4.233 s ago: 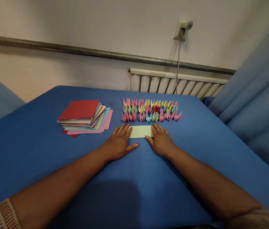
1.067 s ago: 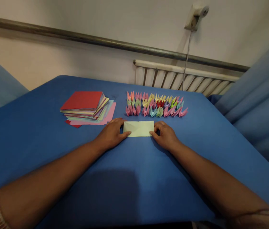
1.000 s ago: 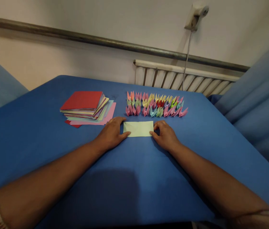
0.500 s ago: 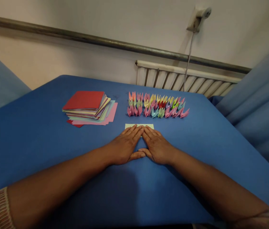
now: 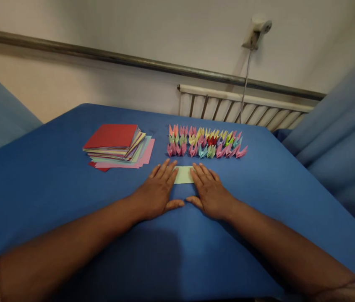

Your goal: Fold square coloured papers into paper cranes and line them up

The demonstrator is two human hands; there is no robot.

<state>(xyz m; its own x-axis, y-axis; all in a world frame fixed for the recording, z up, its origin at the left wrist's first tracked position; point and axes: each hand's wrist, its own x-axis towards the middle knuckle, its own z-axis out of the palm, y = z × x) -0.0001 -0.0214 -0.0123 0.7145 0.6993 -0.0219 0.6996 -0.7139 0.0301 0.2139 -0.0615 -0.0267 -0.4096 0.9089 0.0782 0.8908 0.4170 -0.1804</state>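
A pale green sheet of folded paper [image 5: 184, 175] lies flat on the blue table [image 5: 127, 260], its long side running left to right. My left hand [image 5: 157, 191] rests palm down with outstretched fingers over the paper's left end. Over the right end lies my right hand [image 5: 210, 188], also flat with fingers extended. Both thumbs point inward, their tips nearly meeting below the paper's near edge. The fingers cover the paper's two ends; only its middle shows.
Left of the paper stands a stack of coloured paper squares [image 5: 111, 136], red on top. Rows of folded paper cranes [image 5: 207, 142] stand just beyond my hands. Behind the table are a radiator [image 5: 215, 105], a metal pipe [image 5: 133, 62] and a hanging cord [image 5: 245, 84]; blue curtains [image 5: 331, 121] flank it.
My hands have slid apart from the paper's middle to its two ends, uncovering the centre. The thumbs, touching before, are now slightly apart. The camera view has shifted a little.
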